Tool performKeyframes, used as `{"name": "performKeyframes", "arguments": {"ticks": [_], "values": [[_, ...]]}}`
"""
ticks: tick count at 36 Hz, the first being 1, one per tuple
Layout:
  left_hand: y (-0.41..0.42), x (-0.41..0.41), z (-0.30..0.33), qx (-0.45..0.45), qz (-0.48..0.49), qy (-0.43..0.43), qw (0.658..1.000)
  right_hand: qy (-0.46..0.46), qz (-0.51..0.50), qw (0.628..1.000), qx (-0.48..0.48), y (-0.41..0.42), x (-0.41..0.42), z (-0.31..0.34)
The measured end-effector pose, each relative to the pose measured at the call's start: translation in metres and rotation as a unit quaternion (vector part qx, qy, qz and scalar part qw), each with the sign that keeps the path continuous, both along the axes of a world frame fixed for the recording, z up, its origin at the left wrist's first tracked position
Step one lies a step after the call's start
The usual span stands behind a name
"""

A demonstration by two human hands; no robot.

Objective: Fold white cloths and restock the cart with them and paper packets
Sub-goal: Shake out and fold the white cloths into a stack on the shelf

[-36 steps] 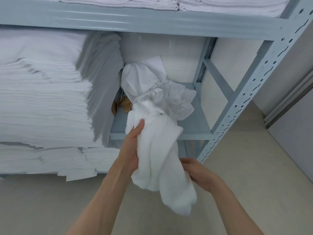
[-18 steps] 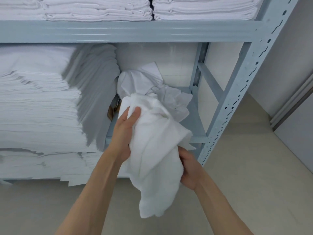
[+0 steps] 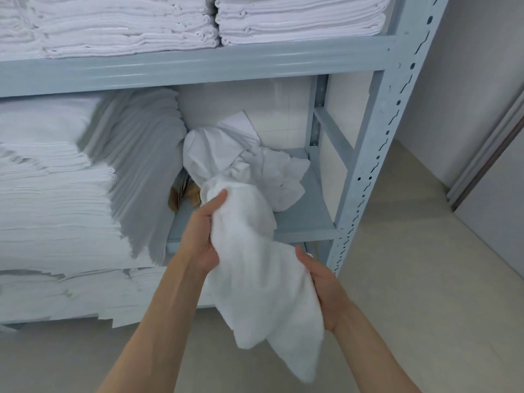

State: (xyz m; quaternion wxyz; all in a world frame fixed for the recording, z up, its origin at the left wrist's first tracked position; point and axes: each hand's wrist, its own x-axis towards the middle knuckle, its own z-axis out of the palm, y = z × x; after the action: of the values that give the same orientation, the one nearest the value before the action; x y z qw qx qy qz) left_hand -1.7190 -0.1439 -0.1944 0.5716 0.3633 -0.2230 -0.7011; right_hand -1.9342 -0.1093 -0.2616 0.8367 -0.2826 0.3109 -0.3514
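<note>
Head view: a white towel (image 3: 263,282) is being gripped in front of the shelf (image 3: 300,222) — left hand (image 3: 202,236) clamped higher than before, right hand (image 3: 320,285) now clamped on its side — so folding is only being started.

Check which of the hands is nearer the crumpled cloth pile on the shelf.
Left. The left hand grips the towel just below the crumpled cloth pile; the right hand holds the towel lower, further from the pile.
</note>
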Motion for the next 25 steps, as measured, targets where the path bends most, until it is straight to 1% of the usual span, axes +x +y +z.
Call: {"name": "performKeyframes", "arguments": {"ticks": [1,3,5,6,7,8,9,11,12,13,14,16,18,19,21,22,24,25], "values": [[0.0,0.001,-0.001,-0.019,-0.006,0.014,1.0,-0.008,-0.012,1.0,-0.007,0.0,-0.003,0.002],[0.002,0.005,-0.003,-0.067,-0.013,0.074,0.995,-0.061,-0.062,0.996,-0.036,-0.005,-0.013,0.01],[0.003,0.009,-0.006,-0.077,0.023,0.145,0.986,-0.13,-0.102,0.985,-0.052,-0.009,-0.024,0.02],[0.004,0.008,-0.008,-0.068,0.042,0.154,0.985,-0.161,-0.122,0.978,-0.055,-0.01,-0.028,0.024],[0.004,0.006,-0.014,-0.05,0.051,0.138,0.988,-0.194,-0.134,0.97,-0.056,-0.011,-0.029,0.028],[0.004,0.001,-0.022,-0.023,0.053,0.104,0.993,-0.208,-0.133,0.967,-0.057,-0.012,-0.028,0.029],[0.005,-0.006,-0.033,0.027,0.05,0.053,0.997,-0.199,-0.128,0.971,-0.046,-0.012,-0.026,0.029],[0.009,-0.024,-0.053,0.144,0.037,-0.05,0.988,-0.153,-0.079,0.985,0.004,-0.013,-0.021,0.023],[0.014,-0.031,-0.058,0.179,0.023,-0.056,0.982,-0.132,-0.05,0.989,0.031,-0.012,-0.02,0.017],[0.019,-0.038,-0.061,0.192,-0.003,-0.043,0.98,-0.12,-0.03,0.991,0.051,-0.011,-0.021,0.011],[0.023,-0.043,-0.061,0.185,-0.032,-0.032,0.982,-0.116,-0.018,0.991,0.062,-0.009,-0.023,0.004],[0.029,-0.048,-0.063,0.14,-0.04,-0.019,0.989,-0.113,-0.023,0.991,0.065,-0.005,-0.031,-0.003],[0.028,-0.046,-0.07,0.1,-0.016,-0.033,0.994,-0.103,-0.044,0.993,0.041,-0.005,-0.04,-0.004],[0.026,-0.045,-0.074,0.095,-0.002,-0.012,0.995,-0.091,-0.06,0.994,0.029,-0.007,-0.044,-0.003],[0.022,-0.045,-0.074,0.102,0.011,0.06,0.993,-0.058,-0.1,0.993,0.023,-0.011,-0.055,-0.004],[0.021,-0.046,-0.073,0.11,0.004,0.076,0.991,-0.043,-0.116,0.992,0.026,-0.013,-0.06,-0.004],[0.019,-0.053,-0.071,0.123,-0.008,0.075,0.99,-0.004,-0.138,0.99,0.028,-0.016,-0.064,0.0],[0.019,-0.059,-0.071,0.135,-0.012,0.058,0.989,0.033,-0.148,0.988,0.017,-0.017,-0.064,0.001]]}}
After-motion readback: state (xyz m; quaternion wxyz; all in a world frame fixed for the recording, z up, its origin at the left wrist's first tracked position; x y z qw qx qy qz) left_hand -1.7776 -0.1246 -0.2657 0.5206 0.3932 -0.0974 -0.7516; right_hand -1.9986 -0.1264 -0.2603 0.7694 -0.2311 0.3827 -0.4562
